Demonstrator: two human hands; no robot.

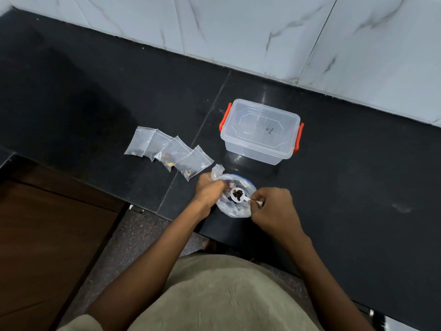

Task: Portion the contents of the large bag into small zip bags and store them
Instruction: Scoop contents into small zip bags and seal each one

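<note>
Right now, from the head view, my left hand [210, 189] grips the bunched rim of the large bag [235, 209], which sits on the dark surface [95, 103] close to its front edge, while my right hand [274, 206] pinches the handle of a white spoon [238, 194] loaded with dark pieces over the bag's mouth. Four small zip bags [169, 152] lie overlapping in a row just left of the bag, and a clear lidded container [261, 131] with orange clips stands behind it, near the marble wall [238, 32].
</note>
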